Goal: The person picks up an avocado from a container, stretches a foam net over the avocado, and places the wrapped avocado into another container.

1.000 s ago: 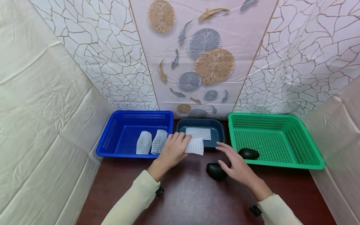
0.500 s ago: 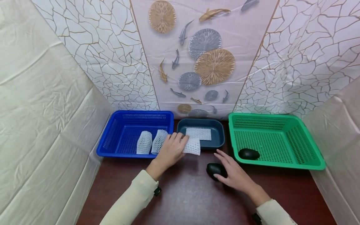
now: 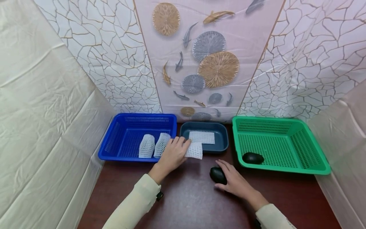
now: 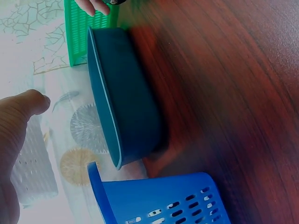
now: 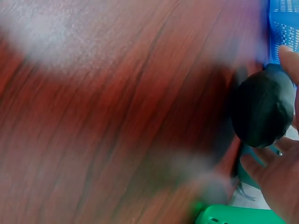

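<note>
- My left hand (image 3: 173, 150) pinches a white mesh sleeve (image 3: 195, 150) at the tray's (image 3: 221, 140) near edge.
- My right hand (image 3: 233, 180), thumb and fingers parted, curls round a dark fruit (image 3: 217, 175) on the table (image 3: 188, 200).

No readable text or labels.

We seem to be looking into a small makeshift work booth: creased pale cloth (image 3: 43, 127) screens its sides, a printed backdrop (image 3: 206, 63) with fish closes the rear, and a blue basket (image 3: 125, 136) and a green basket (image 3: 280, 149) stand on a dark wood-grained table (image 3: 186, 203).
</note>
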### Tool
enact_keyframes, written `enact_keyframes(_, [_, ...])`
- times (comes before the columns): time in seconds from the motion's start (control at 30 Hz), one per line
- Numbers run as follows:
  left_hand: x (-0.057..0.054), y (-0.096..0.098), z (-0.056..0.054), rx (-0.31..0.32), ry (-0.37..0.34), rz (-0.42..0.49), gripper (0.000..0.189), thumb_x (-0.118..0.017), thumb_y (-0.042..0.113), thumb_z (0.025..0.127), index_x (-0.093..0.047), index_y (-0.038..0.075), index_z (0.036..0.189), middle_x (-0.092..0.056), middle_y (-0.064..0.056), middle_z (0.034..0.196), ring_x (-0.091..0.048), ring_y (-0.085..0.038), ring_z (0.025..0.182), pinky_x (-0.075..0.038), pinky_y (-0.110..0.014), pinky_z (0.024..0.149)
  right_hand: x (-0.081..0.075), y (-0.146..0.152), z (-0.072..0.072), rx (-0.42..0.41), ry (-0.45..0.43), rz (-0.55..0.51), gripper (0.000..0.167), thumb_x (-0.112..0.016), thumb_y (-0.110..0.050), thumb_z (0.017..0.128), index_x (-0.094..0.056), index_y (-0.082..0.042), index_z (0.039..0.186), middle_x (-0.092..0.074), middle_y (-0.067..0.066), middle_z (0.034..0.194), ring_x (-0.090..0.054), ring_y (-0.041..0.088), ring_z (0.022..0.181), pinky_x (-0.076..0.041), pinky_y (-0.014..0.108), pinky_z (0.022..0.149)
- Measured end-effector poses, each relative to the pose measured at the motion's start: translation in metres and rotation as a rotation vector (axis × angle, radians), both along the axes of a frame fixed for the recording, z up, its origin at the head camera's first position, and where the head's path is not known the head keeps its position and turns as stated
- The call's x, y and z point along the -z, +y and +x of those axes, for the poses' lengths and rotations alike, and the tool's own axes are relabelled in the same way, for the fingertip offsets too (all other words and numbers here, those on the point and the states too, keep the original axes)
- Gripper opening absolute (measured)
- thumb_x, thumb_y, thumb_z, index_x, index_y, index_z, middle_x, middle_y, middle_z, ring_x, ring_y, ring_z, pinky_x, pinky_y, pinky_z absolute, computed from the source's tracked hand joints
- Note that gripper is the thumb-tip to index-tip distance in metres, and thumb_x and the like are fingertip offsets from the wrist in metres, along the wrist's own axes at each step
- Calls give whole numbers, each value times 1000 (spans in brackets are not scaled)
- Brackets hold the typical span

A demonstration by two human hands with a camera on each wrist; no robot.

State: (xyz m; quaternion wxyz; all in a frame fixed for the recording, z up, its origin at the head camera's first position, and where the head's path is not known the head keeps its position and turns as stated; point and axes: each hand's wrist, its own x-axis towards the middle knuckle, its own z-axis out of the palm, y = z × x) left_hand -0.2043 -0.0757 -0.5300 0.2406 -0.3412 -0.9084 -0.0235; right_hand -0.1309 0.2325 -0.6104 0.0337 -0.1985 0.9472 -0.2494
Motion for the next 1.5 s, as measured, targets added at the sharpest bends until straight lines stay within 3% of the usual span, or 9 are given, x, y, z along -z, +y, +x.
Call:
enact_keyframes(0.57, [1,-1,2,-22,-20,9,64,-83,37,84,-58,10,136,-66,-11,118,-60,-27,102,-53,-39,82,10,3,4,-38,-41,-11,81,-86,-23,85,-45,-11,154,-51,13,149,-51,34,136,-48,54,106])
enact_keyframes(0.77, [0,-2,2,-22,-22,30,64,-85,36,83,-59,9,135,-67,-11,117,-61,-27,102,-54,-39,82,8,7,1,-46,27,-60,80,-89,-19,81,-49,-9,150,-56,12,142,-56,30,131,-50,52,103])
enact_keyframes(1.0, [-3,-1,2,-32,-55,25,61,-81,37,87,-58,10,136,-66,-10,120,-59,-26,105,-53,-38,85,-15,11,-5,-2,82,-118,80,-90,-18,80,-49,-9,148,-55,11,144,-55,28,133,-51,52,103])
enact_keyframes(1.23, [-4,2,3,-29,-25,21,61,-82,37,85,-59,11,135,-67,-10,118,-60,-27,102,-52,-39,82,-50,12,-11,21,90,-138,81,-86,-26,85,-44,-18,154,-45,12,149,-53,33,131,-54,55,97])
enact_keyframes(1.5, [-7,4,3,-15,-16,22,62,-83,37,84,-59,10,135,-66,-10,118,-61,-27,102,-51,-40,80,-80,13,-18,-16,174,-145,84,-88,-24,83,-44,-16,154,-47,15,149,-54,36,131,-55,56,95])
